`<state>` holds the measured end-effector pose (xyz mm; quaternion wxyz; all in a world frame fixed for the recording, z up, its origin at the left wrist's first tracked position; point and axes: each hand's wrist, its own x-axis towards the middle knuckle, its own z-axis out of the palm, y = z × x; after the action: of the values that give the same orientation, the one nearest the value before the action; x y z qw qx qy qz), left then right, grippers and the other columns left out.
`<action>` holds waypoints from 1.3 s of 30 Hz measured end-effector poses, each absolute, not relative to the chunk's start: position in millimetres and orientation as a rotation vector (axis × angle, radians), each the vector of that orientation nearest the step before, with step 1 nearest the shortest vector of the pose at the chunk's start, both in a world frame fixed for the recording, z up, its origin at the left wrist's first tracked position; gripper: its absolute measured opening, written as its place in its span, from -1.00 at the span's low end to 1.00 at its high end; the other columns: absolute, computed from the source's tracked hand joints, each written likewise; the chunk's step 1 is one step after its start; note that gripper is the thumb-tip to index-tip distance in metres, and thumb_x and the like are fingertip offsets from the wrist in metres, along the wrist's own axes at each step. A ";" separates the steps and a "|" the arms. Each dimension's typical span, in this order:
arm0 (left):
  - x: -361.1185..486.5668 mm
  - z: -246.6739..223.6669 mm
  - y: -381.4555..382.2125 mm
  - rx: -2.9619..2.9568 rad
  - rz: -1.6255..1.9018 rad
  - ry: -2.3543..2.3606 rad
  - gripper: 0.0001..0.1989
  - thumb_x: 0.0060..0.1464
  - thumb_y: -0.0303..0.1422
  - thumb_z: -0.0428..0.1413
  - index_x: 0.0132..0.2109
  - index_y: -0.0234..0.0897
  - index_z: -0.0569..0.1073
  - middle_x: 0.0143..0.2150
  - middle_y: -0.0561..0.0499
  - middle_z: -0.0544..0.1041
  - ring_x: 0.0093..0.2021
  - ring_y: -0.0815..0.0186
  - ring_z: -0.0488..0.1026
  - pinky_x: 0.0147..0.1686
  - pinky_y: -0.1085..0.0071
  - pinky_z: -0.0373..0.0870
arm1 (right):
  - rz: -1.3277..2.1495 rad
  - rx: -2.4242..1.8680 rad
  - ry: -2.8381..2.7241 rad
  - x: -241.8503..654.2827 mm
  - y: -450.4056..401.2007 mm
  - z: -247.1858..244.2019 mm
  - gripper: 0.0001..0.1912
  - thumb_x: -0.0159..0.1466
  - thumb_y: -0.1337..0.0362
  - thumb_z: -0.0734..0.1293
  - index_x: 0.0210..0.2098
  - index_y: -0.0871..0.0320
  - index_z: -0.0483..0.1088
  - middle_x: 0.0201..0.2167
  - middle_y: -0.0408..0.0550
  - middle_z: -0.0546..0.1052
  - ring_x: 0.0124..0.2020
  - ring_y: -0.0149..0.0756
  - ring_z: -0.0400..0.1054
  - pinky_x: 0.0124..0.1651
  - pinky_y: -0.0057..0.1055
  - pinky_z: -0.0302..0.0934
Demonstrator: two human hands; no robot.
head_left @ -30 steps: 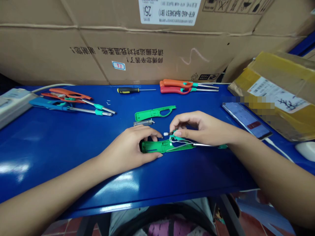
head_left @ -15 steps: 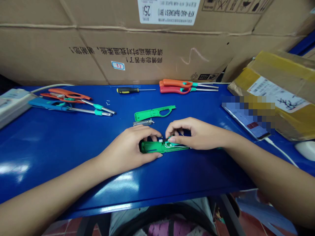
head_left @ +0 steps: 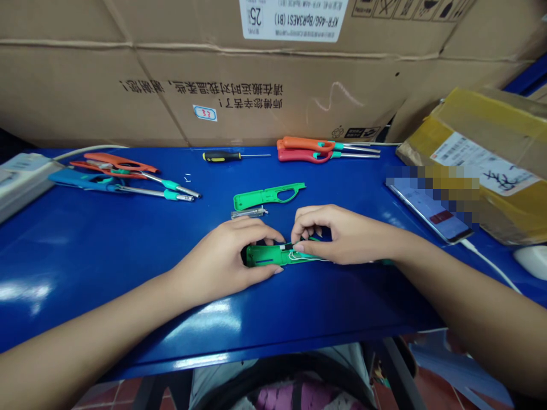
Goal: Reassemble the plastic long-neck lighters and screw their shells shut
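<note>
A green lighter casing half [head_left: 265, 255] lies open side up near the table's front, with thin white wires and small parts in its right portion. My left hand [head_left: 233, 248] grips its left end between thumb and fingers. At its right portion my right hand [head_left: 327, 233] pinches a small black part with a white tip [head_left: 287, 246], partly hidden by the fingers. Just beyond the hands lie a clear fuel tank [head_left: 248, 213] and the other green casing half [head_left: 267, 196], which has a loop-shaped opening.
A screwdriver [head_left: 222, 156] and orange and red lighters [head_left: 305, 149] lie at the back. Orange and blue lighters [head_left: 92, 179] rest at left near a white power strip [head_left: 21, 179]. Tiny screws [head_left: 187, 177] lie beside them. A phone [head_left: 431, 210] and taped box [head_left: 482, 159] stand right.
My right hand has shifted slightly right and the black part in its fingers sits a little lower and further right. My left hand stays around the casing.
</note>
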<state>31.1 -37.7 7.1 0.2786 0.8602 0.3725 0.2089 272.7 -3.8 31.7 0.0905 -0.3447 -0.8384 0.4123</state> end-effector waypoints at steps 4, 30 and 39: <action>29.7 8.7 -38.5 2.361 0.551 0.952 -0.70 0.13 -0.36 0.27 0.03 -0.17 0.53 -0.07 0.02 0.59 -0.06 0.24 0.51 0.00 0.28 0.37 | 1.251 -1.065 -2.494 275.9 -2.8 34.2 -0.92 0.25 0.33 0.34 -0.33 0.17 0.50 -0.31 -0.11 0.48 -0.30 -0.35 0.31 -0.23 -0.38 0.17; 30.2 0.5 -43.5 2.707 0.508 0.906 -0.69 0.31 -0.23 0.12 0.14 -0.14 0.51 -0.06 -0.03 0.52 -0.11 0.24 0.48 -0.12 0.27 0.37 | 1.384 -1.318 -2.206 272.5 -6.0 29.4 -0.83 0.17 0.29 0.43 -0.23 0.17 0.49 -0.45 -0.18 0.44 -0.42 -0.41 0.28 -0.38 -0.43 0.18; 28.5 -0.5 -40.8 2.673 0.508 0.935 -0.69 0.30 -0.24 0.12 0.14 -0.14 0.52 -0.06 -0.03 0.53 -0.08 0.22 0.48 -0.09 0.25 0.40 | 1.249 -1.356 -2.171 268.4 -3.2 24.4 -0.88 0.15 0.27 0.44 -0.35 0.17 0.47 -0.46 -0.18 0.46 -0.44 -0.42 0.25 -0.38 -0.43 0.16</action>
<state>28.5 -40.8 -0.5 0.1319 0.9209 0.3223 0.1750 268.4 -3.2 24.4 0.1461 -0.4709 -0.7540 0.4339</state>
